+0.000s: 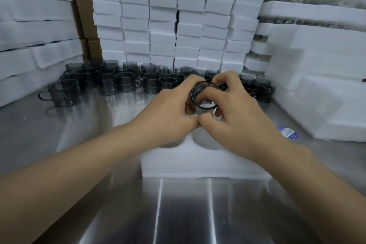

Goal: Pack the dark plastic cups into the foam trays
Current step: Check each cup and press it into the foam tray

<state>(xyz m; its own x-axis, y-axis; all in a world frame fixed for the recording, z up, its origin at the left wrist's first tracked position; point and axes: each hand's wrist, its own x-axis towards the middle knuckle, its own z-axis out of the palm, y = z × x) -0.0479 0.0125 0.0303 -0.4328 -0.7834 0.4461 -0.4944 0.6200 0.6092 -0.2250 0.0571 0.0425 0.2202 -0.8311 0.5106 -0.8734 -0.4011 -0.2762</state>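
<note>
Grip closed: left hand (170,113) and right hand (238,114) both curled round dark cup (208,104) over foam tray (198,162) — needed rim level, centred above pocket (208,142).

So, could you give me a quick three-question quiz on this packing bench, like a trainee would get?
1. True or false: the left hand and right hand together hold one dark cup.
2. Where do the spare cups stand? A) along the back of the steel table B) in a cardboard box C) on the floor
3. Fill in: the blue sticker lies to the person's ___ of the foam tray.

Key: 1 true; 2 A; 3 right.
</note>
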